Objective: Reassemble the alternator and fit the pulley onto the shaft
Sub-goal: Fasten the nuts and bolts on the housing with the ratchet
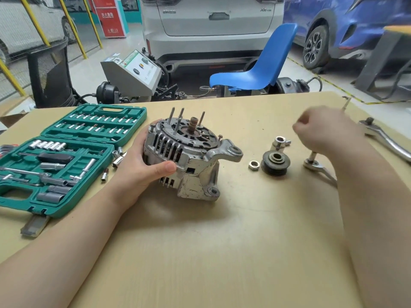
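Head view: alternator upright, pulley off, right hand blurred

Head view shows the alternator [189,156] standing near the middle of the table [222,252], closer to the far edge than the near one. Long axis runs with the shaft [193,126], which points up and leans slightly toward the far edge; the mounting ears stick out toward the right edge. Long bolts stand proud around the shaft, not run down.

Left hand [142,161] grips the housing from the left side, thumb curled across the front fins, fingers behind and hidden.

Right hand [322,132] is motion-blurred, fingers curled into a loose fist above a small ratchet [315,163] near the right edge. Cannot tell whether it pinches anything.

Pulley [275,162] lies flat just right of the alternator, bore up. Nut [253,165] sits just beside it, toward the alternator. A socket [279,142] stands behind the pulley.

Risks, as I judge them:
- One-handed hold on a heavy body resting on uneven ears; torque could tip or spin it.
- Proud bolts suggest halves not clamped; fitting the pulley now may be premature.
- Loose nut and small sockets near the tool case [60,156] could roll away if knocked.
- Rusty shaft threads may cross-thread.
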